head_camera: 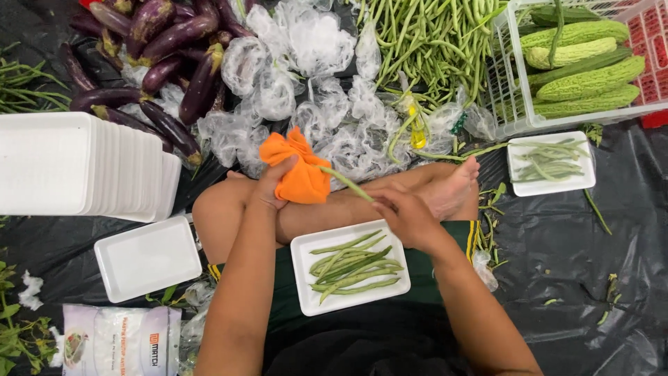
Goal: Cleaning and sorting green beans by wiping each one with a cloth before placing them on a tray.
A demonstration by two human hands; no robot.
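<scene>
My left hand grips a bunched orange cloth above my crossed legs. My right hand holds one long green bean by its end, with the bean's tip pointing toward the cloth. On my lap below both hands rests a white foam tray with several green beans laid in it.
A stack of white foam trays and one single tray lie to the left. Purple eggplants, crumpled clear plastic, a pile of long beans, a white basket of bitter gourds and another tray of beans lie ahead.
</scene>
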